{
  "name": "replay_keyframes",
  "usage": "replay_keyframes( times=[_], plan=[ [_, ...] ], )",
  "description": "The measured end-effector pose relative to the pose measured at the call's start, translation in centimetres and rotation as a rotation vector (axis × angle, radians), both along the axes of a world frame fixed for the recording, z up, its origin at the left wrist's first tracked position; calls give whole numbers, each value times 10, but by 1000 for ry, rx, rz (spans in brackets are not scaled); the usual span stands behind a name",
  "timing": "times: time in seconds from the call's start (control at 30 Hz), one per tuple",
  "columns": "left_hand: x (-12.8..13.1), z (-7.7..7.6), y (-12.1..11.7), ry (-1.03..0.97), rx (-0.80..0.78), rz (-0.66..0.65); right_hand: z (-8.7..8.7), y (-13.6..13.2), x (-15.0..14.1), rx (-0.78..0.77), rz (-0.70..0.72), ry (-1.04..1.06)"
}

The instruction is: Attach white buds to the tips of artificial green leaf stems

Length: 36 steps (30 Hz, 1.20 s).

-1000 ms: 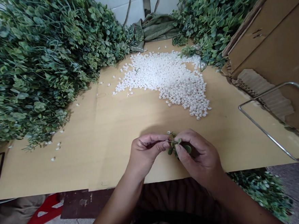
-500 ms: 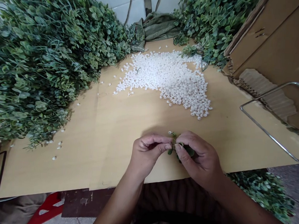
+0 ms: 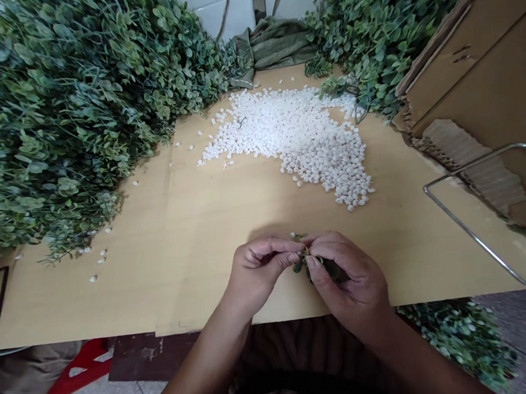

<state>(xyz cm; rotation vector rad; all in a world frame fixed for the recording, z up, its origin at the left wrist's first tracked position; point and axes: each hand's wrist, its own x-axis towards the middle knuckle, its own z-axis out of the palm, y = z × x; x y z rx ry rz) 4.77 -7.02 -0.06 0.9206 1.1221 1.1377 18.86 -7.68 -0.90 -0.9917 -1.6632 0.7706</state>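
Near the front edge of the table, my left hand (image 3: 258, 268) and my right hand (image 3: 350, 278) meet fingertip to fingertip. Between them is a small sprig of artificial greenery (image 3: 298, 266), its dark green leaves partly hidden behind my fingers. The thumb and forefinger of my left hand pinch it from the left. My right hand is closed round its leafy part, thumb against forefinger. Beyond my hands lies a wide heap of small white plastic pieces (image 3: 290, 127). One white piece (image 3: 293, 235) shows at the sprig's far tip.
A large mass of artificial greenery (image 3: 71, 99) fills the left side, with another bunch (image 3: 368, 42) at the back right. A torn cardboard box (image 3: 491, 87) and a bent metal wire frame (image 3: 471, 235) stand on the right. Green cloth (image 3: 280, 42) lies at the back.
My right fingers have shifted slightly at the sprig, and its tip has moved a little left. Both hands keep their pinch; the heap looks the same.
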Motion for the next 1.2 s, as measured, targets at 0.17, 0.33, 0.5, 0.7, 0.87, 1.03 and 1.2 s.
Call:
replay_keyframes(
  times=[0.17, 0.33, 0.5, 0.7, 0.87, 1.03, 1.2],
  plan=[
    [2, -2, 0, -3, 6, 48, 0, -1, -1, -14, 0, 1],
    [3, -1, 0, -6, 15, 70, 1, -1, -2, -26, -7, 36],
    [3, 1, 1, -35, -6, 28, 1, -1, -1, -51, -36, 64],
    [2, -1, 1, -60, -5, -2, 0, 0, 0, -34, -11, 60],
    [3, -2, 1, -47, 4, -8, 1, 1, 0, -20, -10, 55],
    [2, -3, 2, -24, 38, 12, 2, 1, 0, -15, 23, 54],
    [1, 0, 2, -34, 54, -3, 0, 1, 1, -26, 55, 78]
  ],
)
